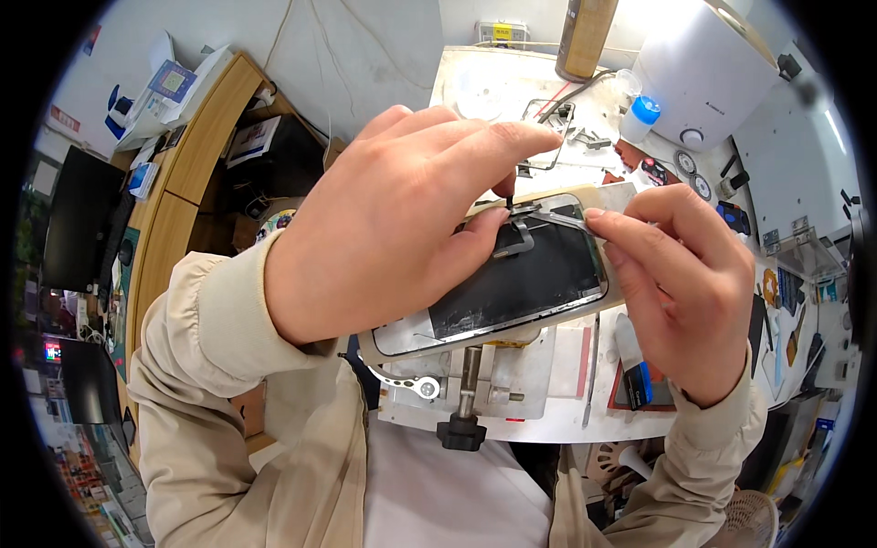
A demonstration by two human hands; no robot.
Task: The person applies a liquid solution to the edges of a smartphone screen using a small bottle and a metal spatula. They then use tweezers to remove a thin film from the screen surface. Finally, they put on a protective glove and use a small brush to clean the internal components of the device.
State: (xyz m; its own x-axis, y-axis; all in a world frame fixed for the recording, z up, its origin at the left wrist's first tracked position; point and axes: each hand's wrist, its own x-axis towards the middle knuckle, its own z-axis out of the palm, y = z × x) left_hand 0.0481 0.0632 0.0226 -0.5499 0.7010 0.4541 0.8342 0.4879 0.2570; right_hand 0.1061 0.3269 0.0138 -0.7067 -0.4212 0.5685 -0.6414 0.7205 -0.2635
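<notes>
A phone screen assembly with a dark back (512,292) rests tilted on a pale pad over a metal clamp fixture (470,384). At its upper edge sits a small bracket with a flex cable (521,239). My left hand (393,219) arches over the screen, thumb and a bent finger closed at a small black piece (510,201); what exactly it grips is hard to make out. My right hand (685,283) pinches slim metal tweezers or a pry tool (566,222), whose tip reaches the small parts beside my left thumb.
The white bench (466,68) carries a brown bottle (583,36), a white appliance (694,68), a blue-capped bottle (642,119) and scattered small parts and tools. At left are a wooden desk (183,201) and dark monitors (78,228).
</notes>
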